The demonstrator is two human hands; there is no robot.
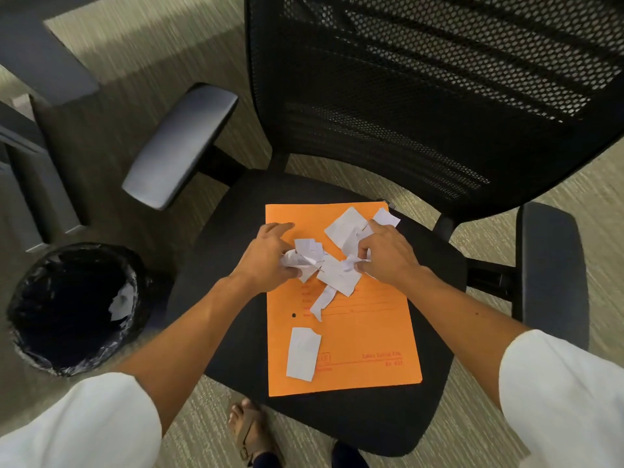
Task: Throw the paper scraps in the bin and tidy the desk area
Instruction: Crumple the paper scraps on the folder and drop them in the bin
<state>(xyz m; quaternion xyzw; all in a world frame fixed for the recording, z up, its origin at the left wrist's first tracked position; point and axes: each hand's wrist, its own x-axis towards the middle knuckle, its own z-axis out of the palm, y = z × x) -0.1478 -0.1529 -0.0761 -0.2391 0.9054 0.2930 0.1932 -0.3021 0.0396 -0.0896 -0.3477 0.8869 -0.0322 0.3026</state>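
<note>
Paper scraps (332, 275): white torn pieces, bunched at the middle of the orange folder (368, 342); more pieces lie toward its far right corner.
Loose scrap (303, 353): one flat piece, lying apart from the pile on the near left part of the folder.
Left hand (268, 256): fingers curled around crumpled scraps at the left side of the pile; index finger extended over the folder.
Right hand (385, 255): fingertips pinched on a crumpled scrap at the right side of the pile.
Folder: lies flat on the black seat of the office chair (371, 423); red printed text, too blurred to read.
Chair: mesh back, two padded armrests.
Bin (72, 309): round, black liner, on the carpet (209, 430) to the left of the chair; one white scrap rests against its inner wall.
Sleeves (101, 427): white, on both forearms.
Foot (248, 430): in a sandal, on the carpet just before the seat edge.
</note>
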